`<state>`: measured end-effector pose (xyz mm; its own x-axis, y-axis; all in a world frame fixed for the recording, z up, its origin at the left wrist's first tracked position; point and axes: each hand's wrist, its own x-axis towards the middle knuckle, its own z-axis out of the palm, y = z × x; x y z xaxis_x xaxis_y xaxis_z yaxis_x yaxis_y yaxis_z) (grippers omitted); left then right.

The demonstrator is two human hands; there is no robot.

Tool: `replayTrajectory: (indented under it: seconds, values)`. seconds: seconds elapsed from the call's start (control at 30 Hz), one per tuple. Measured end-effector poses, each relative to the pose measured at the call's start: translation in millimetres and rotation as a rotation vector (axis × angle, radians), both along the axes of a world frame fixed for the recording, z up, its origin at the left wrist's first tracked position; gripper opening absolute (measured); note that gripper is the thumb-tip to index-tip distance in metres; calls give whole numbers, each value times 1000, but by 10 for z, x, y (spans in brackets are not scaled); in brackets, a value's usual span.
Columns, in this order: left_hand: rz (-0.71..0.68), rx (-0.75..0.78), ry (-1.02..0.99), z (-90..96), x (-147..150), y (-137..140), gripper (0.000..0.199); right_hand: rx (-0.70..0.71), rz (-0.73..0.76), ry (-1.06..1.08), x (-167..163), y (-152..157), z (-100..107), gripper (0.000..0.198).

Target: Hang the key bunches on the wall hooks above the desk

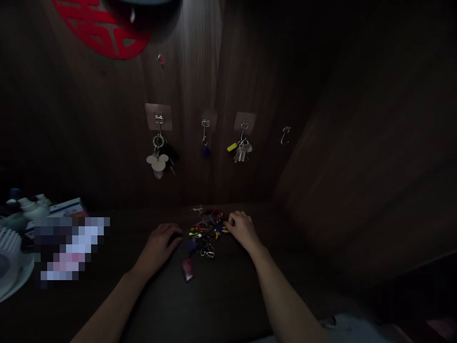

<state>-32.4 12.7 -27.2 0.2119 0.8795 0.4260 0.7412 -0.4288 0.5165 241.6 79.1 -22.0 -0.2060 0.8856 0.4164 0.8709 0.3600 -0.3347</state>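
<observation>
A left hand [163, 242], fingers loosely parted, and a right hand [243, 228], its grip impossible to tell, flank a pile of keys [206, 229] on a dark tabletop [171, 307], where gentle, ring-by-ring handling would likely avoid snags.

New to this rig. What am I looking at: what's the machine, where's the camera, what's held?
No machine here: these are a person's bare hands, seen by one camera worn on the head, looking forward and down. On the dark surface lies a jumbled pile of keys, with a pink tag at its near side. The left hand rests beside the pile, apparently holding nothing. The right hand is at the pile's other side; whether its fingertips grip anything is too dark to tell. On the wall behind, more keys hang from a hook.
</observation>
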Motion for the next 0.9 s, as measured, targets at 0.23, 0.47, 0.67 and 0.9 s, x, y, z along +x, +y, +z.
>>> replayTrajectory:
  seconds: [0.23, 0.47, 0.67, 0.9]
  values:
    - [-213, -35, -1, 92, 182, -98, 27, -61, 406, 107, -203, -155, 104, 24]
    - [-247, -88, -8, 103, 206, -121, 20, -74, 267, 48, -96, -83, 42, 11]
    - [-124, -90, -25, 136, 14, -76, 22, -8, 17, 5, 89, 13, 49, 19]
    - [176, -116, -25, 106, -31, -49, 20, 106, 31, 92, 3, -7, 75, 14]
